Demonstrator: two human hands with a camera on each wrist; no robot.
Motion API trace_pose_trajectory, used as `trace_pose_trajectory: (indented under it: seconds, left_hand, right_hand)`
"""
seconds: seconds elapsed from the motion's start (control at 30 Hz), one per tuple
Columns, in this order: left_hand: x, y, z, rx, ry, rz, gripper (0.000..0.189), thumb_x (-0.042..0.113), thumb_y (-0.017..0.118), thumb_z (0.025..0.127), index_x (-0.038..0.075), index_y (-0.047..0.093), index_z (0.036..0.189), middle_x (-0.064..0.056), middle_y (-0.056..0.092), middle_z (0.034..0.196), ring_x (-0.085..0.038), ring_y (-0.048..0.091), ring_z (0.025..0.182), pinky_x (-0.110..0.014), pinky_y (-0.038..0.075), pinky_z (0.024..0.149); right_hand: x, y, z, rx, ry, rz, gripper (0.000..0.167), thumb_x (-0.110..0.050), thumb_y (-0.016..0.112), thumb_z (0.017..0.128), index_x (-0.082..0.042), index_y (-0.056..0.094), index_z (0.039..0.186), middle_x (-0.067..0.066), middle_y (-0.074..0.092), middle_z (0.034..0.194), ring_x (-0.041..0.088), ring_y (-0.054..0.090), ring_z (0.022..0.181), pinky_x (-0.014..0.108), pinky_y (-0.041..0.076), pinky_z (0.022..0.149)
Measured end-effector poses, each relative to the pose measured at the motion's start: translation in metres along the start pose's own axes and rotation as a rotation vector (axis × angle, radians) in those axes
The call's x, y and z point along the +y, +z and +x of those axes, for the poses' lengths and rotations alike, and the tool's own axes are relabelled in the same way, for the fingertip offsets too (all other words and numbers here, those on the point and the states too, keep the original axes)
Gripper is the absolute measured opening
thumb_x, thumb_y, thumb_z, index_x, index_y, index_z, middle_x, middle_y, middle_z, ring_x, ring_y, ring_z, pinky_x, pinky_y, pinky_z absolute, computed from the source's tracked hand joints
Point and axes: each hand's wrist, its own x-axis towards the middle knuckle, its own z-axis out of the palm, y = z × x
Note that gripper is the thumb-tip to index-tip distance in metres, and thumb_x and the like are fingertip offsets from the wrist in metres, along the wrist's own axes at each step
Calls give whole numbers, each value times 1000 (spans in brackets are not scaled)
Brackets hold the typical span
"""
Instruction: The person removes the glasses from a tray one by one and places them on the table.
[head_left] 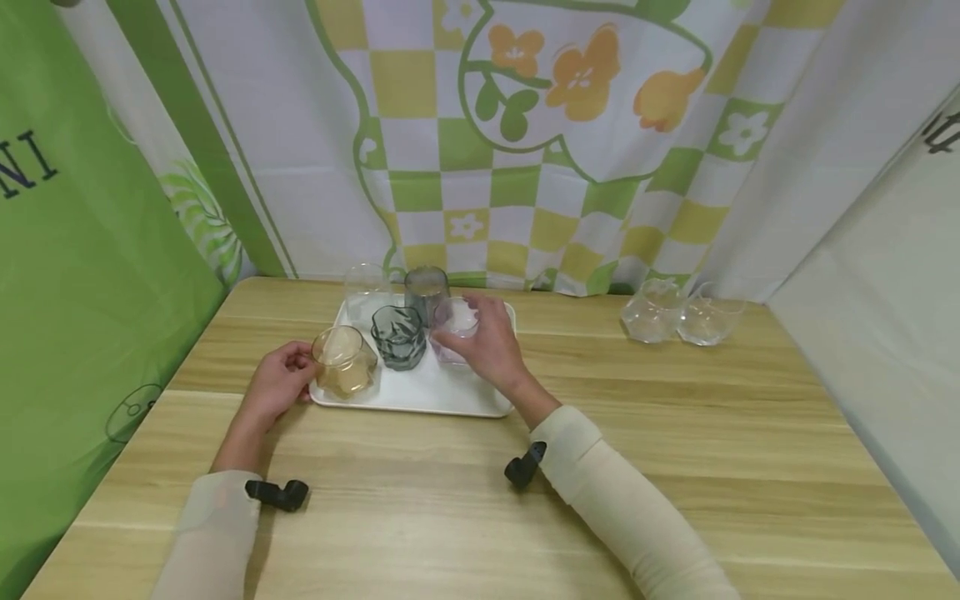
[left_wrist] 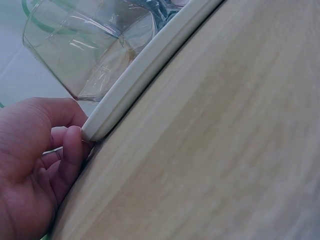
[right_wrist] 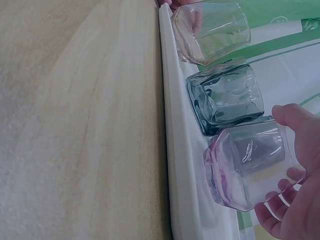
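Observation:
A white tray (head_left: 420, 398) bears several glasses. My right hand (head_left: 491, 346) holds a pale pink glass (right_wrist: 240, 170) near its rim, thumb on one side and fingers on the other; the glass is upright at the tray's right part. At the tray's left front corner, my left hand (left_wrist: 35, 155) pinches the edge with curled fingers. Close to that hand stands an amber glass (head_left: 345, 367). Between the amber and pink glasses is a dark green-grey glass (head_left: 399, 337). Behind them stand a smoky grey glass (head_left: 426, 292) and a clear glass (head_left: 367, 296).
Two clear glasses (head_left: 651, 315) stand side by side at the back right of the wooden table (head_left: 420, 508). A patterned curtain (head_left: 480, 167) hangs behind the table's far edge. Green cloth (head_left: 75, 250) hangs along the left side.

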Motion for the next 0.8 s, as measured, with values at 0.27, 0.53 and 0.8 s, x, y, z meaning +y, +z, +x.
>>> trace_pose_trajectory:
  seconds: [0.27,0.53,0.8]
  left_hand:
    - [2,-1,-2,-2,5,-3,35,3,64,96,-12,56,126,-11,55,94,-11,54,62,-24,54,50]
    - [3,-1,-3,3,10,-4,33,0,63,95,-13,56,124,-12,54,93,-10,54,61,-23,54,50]
    - [3,-1,-3,-1,3,-9,32,-1,62,96,-13,55,125,-12,54,94,-10,54,64,-23,54,51]
  right_hand:
    - [0,0,0,14,4,3,78,-36,89,82,-1,52,141,16,50,134,31,51,122,43,47,100]
    - [-4,-5,0,21,-16,-23,78,-38,88,82,1,53,140,17,51,134,31,49,124,43,46,102]
    - [-10,-20,1,27,-37,-24,78,-38,89,81,2,55,138,18,53,134,33,50,124,44,45,105]
